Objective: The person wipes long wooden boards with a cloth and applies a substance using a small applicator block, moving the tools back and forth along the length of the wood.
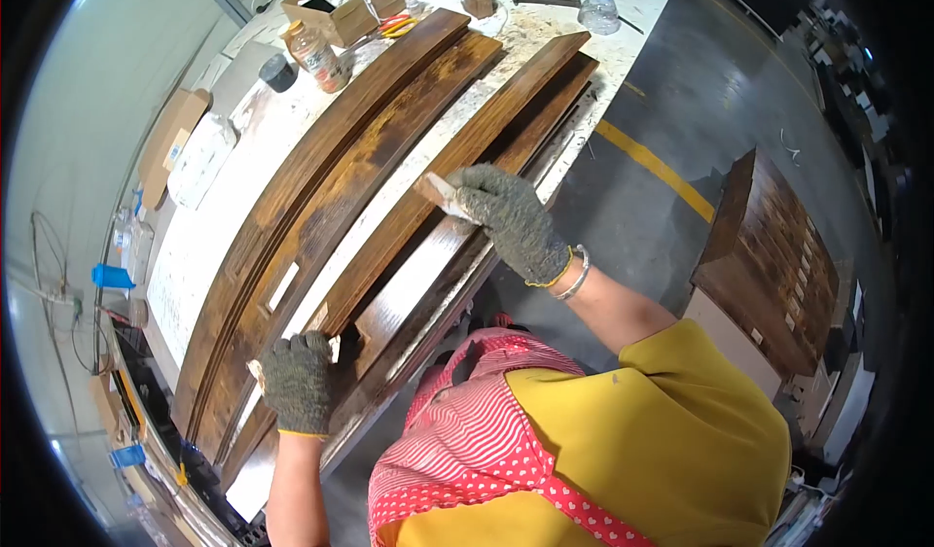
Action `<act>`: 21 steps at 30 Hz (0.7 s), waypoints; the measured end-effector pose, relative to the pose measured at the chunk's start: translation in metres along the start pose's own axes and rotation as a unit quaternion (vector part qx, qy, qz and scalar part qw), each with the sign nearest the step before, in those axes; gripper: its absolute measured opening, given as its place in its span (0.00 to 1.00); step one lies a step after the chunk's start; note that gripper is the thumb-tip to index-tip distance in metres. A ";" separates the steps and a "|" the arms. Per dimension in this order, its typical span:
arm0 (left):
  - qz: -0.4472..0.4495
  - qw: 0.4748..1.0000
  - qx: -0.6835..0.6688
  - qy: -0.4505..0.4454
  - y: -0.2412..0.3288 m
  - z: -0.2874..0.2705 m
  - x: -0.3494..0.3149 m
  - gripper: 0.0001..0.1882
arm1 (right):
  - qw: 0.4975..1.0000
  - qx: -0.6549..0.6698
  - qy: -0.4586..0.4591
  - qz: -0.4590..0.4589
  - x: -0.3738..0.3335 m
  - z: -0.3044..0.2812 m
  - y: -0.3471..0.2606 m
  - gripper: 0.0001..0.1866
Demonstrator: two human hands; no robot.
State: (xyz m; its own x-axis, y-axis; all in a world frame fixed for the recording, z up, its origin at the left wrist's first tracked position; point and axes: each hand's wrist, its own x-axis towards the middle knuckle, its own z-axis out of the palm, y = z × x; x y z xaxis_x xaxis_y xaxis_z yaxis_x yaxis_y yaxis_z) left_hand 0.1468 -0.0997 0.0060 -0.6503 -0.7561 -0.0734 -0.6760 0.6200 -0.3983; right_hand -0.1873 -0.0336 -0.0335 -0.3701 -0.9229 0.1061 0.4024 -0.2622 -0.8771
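Both my hands wear dark grey-green knit gloves with yellow cuffs. My right hand (508, 218) is closed on a small folded piece of sandpaper (440, 193), brown at its tip and whitish along its side, over a dark brown wooden rail (477, 124). Toward the rail's near left end, my left hand (298, 382) has its fingers curled over the wood. Pale bits show on either side of that hand; I cannot tell what they are. Beside the rail lie two long curved pieces: a stained wooden board (360, 163) and a curved wooden rail (292, 182).
An orange-capped bottle (316, 56), a dark cup (278, 73) and a cardboard box (345, 17) stand on the white table (209, 246). Tools and a clear jar (599, 12) are at the far end. On the floor to the right stands a dark wooden cabinet (769, 260).
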 end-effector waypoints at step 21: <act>0.014 0.903 -0.373 -0.213 -0.088 0.008 0.042 0.18 | 0.938 -0.281 -0.093 -0.182 0.000 -0.051 0.052 0.34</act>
State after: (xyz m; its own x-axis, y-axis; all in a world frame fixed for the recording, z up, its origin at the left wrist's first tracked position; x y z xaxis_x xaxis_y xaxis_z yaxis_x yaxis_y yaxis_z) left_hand 0.1820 -0.1876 0.0304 -0.5856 -0.6510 -0.4830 -0.8103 0.4880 0.3245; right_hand -0.2092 -0.0330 -0.1032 -0.2240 -0.8484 0.4797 -0.2452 -0.4273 -0.8702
